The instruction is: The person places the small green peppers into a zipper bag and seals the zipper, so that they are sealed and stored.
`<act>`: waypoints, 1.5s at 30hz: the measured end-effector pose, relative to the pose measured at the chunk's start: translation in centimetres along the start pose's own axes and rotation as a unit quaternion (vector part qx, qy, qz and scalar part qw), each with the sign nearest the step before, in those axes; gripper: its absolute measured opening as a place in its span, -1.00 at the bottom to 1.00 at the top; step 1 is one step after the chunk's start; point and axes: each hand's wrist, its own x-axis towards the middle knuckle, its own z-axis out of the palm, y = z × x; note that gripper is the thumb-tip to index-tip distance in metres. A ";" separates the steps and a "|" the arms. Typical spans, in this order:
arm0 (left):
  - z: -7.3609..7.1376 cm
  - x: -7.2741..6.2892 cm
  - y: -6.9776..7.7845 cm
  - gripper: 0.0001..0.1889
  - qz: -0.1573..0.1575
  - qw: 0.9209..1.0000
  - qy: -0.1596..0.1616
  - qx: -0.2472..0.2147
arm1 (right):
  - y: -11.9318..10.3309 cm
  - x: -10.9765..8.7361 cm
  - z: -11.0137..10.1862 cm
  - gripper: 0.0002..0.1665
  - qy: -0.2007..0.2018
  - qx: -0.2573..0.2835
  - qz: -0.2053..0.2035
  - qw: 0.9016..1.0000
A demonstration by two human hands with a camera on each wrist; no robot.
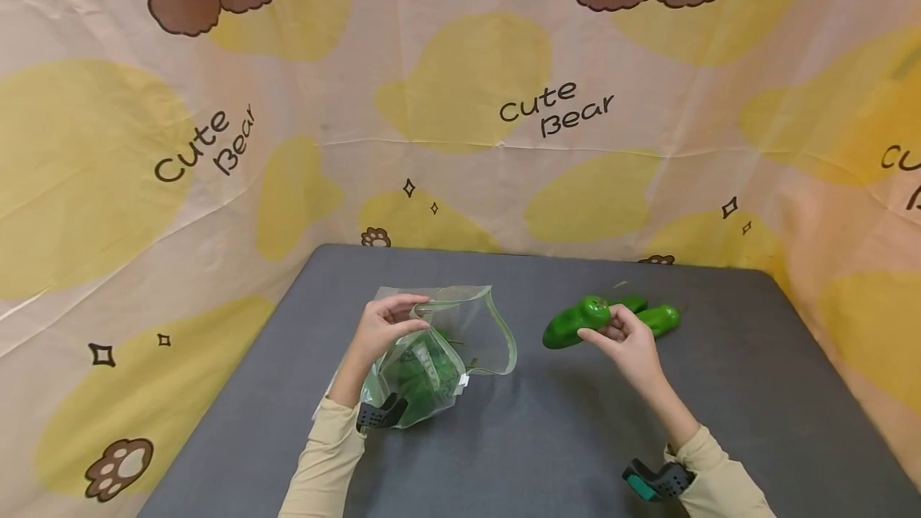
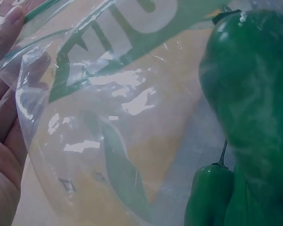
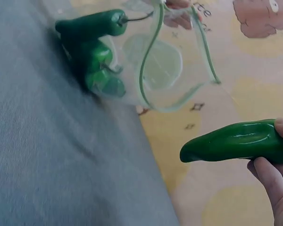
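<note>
At the left of the head view, my left hand [image 1: 379,332] pinches the upper edge of a clear zip bag [image 1: 496,308] with green trim. The bag stands on the table with its mouth gaping to the right. Several green peppers [image 2: 254,89] lie inside it, seen through the plastic in the left wrist view. Right of the bag, my right hand [image 1: 627,342] grips a glossy green pepper [image 1: 571,328] between thumb and fingers. In the right wrist view this pepper [image 3: 231,141] is held apart from the bag's opening, its narrow tip pointing toward the left.
More green peppers [image 1: 662,319] lie on the grey table [image 1: 518,454] just behind my right hand, partly hidden by it. A printed cloth [image 1: 460,86] with bears and yellow patches hangs around the table's back and sides.
</note>
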 end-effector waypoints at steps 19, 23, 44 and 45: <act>0.6 0.1 0.0 -0.69 0.011 1.000 0.010 0.006 | -3.0 1.0 3.2 -0.74 -0.039 0.062 -0.020 0.997; 0.6 0.1 0.1 -0.69 -0.002 1.000 0.008 0.019 | -4.6 1.0 3.6 -0.76 -0.030 0.053 -0.010 0.998; 0.7 -0.1 0.4 -0.68 -0.005 0.999 -0.002 0.032 | -2.6 1.1 5.2 -0.72 -0.062 0.150 -0.012 0.987; 0.7 -0.1 0.4 -0.68 -0.006 0.999 -0.002 0.033 | -2.6 1.1 5.3 -0.73 -0.061 0.152 -0.011 0.986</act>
